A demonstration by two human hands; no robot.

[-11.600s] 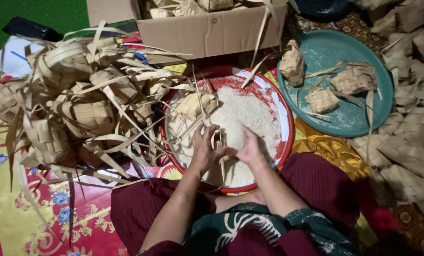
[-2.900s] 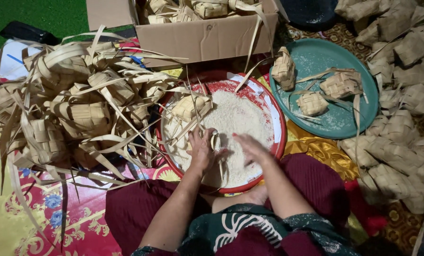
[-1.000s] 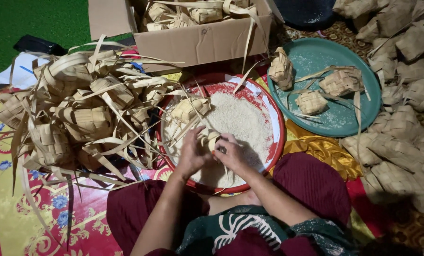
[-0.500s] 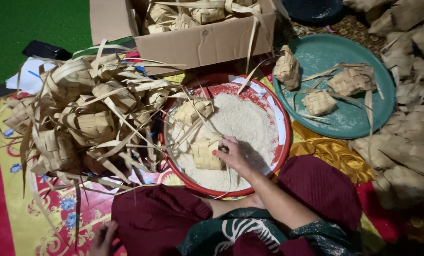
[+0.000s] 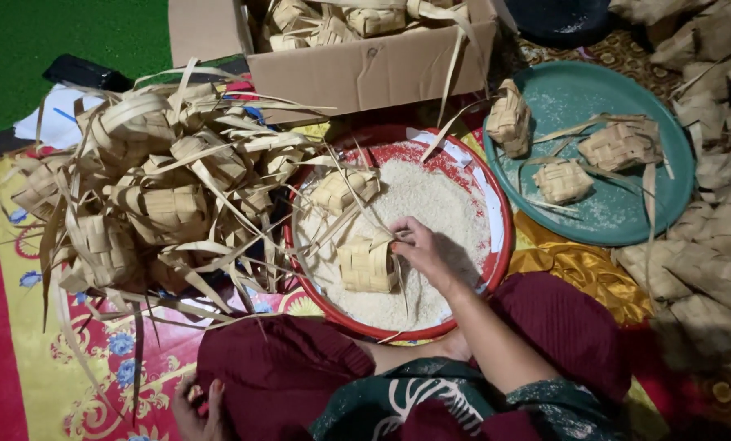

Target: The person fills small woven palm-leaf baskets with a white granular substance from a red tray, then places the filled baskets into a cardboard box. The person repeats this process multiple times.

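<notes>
The right hand pinches the top of a woven palm-leaf pouch lying on the raw rice in the red basin. The left hand rests low beside the knee, fingers loosely curled, holding nothing I can make out. Right of the basin, 3 pouches sit on the teal tray; left of it, a large heap of empty pouches seems to remain unfilled.
</notes>
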